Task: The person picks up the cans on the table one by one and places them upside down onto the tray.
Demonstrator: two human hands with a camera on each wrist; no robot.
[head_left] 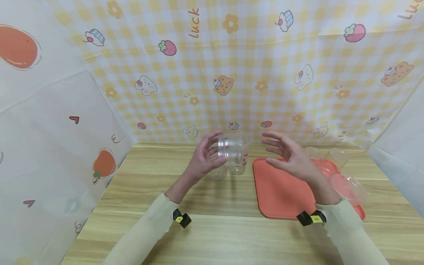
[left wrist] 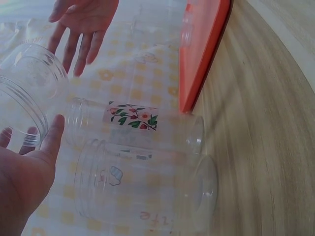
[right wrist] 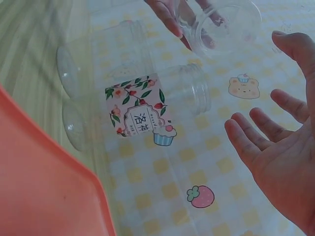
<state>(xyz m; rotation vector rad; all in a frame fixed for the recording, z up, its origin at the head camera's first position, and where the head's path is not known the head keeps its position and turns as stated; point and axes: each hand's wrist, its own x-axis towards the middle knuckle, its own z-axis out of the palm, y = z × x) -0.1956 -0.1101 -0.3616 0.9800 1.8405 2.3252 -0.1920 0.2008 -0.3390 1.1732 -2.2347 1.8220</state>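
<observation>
My left hand (head_left: 207,156) grips a clear jar (head_left: 232,149) on its side in the air, thumb below and fingers above, with its threaded mouth towards the palm. Below and behind it, two more clear jars stand upright on the table. One carries a pink floral label (right wrist: 138,105) with Chinese characters; the other, a plain jar (left wrist: 147,187), is beside it on the left. Raised over the left part of the red tray (head_left: 281,193), my right hand (head_left: 291,158) holds nothing, its fingers spread and its palm facing the held jar.
At the tray's right side lie several clear plastic pieces, among them a round one (head_left: 349,188) tilted near the right edge and a cup-like one (head_left: 338,156) further back. A patterned cloth (head_left: 245,73) hangs behind the wooden table (head_left: 225,235).
</observation>
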